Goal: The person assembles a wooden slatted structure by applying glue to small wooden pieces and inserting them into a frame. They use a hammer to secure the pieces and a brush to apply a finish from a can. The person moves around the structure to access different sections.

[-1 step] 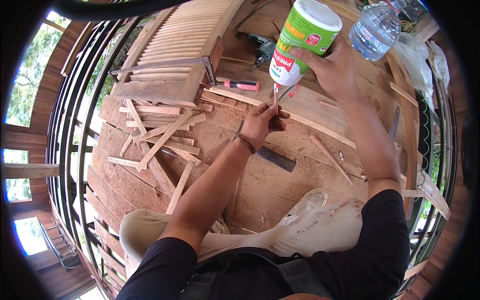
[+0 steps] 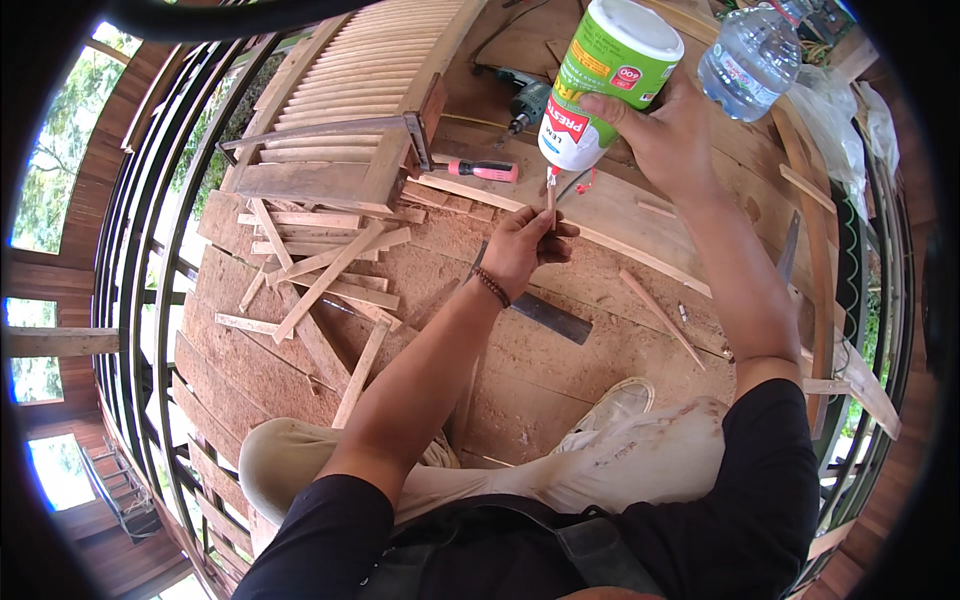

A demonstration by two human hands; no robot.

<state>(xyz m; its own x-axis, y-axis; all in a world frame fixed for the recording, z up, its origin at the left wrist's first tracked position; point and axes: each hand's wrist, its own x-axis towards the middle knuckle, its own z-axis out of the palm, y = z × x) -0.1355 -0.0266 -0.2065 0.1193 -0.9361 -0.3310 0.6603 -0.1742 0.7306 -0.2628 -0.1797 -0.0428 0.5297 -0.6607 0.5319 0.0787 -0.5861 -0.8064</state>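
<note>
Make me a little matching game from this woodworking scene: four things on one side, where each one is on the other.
1 glue bottle
2 small wooden stick
3 pink-handled screwdriver
4 clear water bottle

a pinched in the left hand
b top right, on the boards
c tipped nozzle-down in the right hand
d lying by the slatted shutter

Pairs: 1-c, 2-a, 3-d, 4-b

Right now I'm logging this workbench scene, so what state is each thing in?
Glue bottle: upside down, nozzle over the stick, gripped by the right hand.
Thin wooden stick: upright, pinched in the left hand.
Water bottle: capped, partly full.
Pink-handled screwdriver: lying flat.
Drill: lying idle.
Slatted shutter: lying flat.
Wood strips: scattered loose.
</note>
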